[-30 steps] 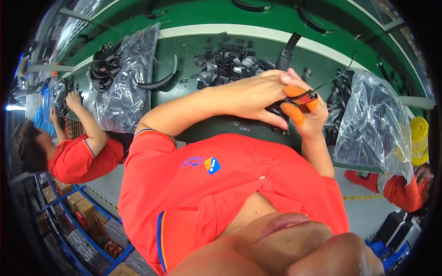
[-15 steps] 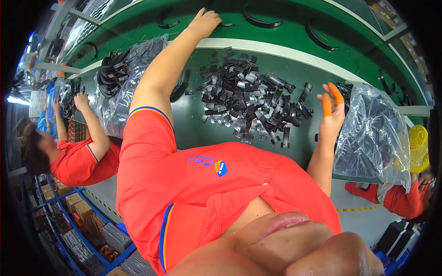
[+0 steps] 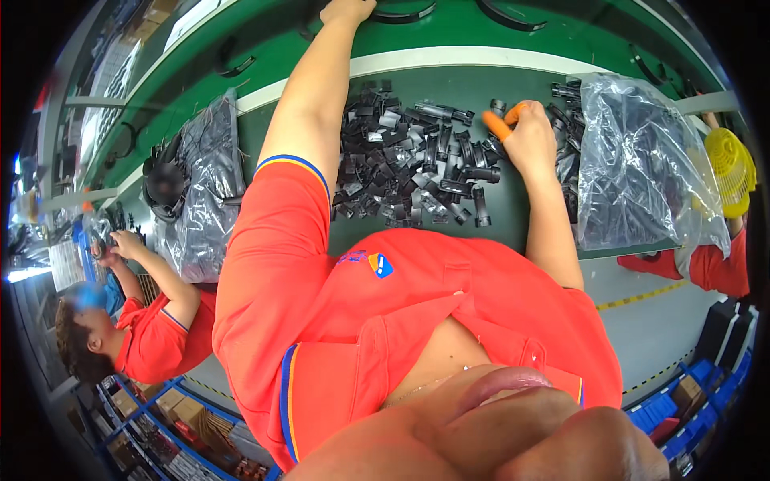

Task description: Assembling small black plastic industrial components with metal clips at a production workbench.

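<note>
My left hand (image 3: 348, 10) stretches to the far green belt at the top edge, where its fingers are cut off or hidden. Beside it lies a curved black band (image 3: 407, 16). My right hand (image 3: 531, 143), with orange finger cots on thumb and finger, is closed at the right of a pile of small black plastic parts (image 3: 401, 152). Its fingertips meet at a small black part (image 3: 498, 106), which shows just beyond them and is mostly covered by the hand.
Clear plastic bags lie at the right (image 3: 634, 168) and left (image 3: 200, 184), with black bands (image 3: 164, 180) by the left one. More curved bands (image 3: 513, 18) rest on the belt. A yellow basket (image 3: 728, 172) stands far right. A co-worker (image 3: 164, 321) works at the left.
My right hand has gone from raised, spread fingers to closing at a black part beside the pile. My left arm still reaches to the belt. The whole view has shifted.
</note>
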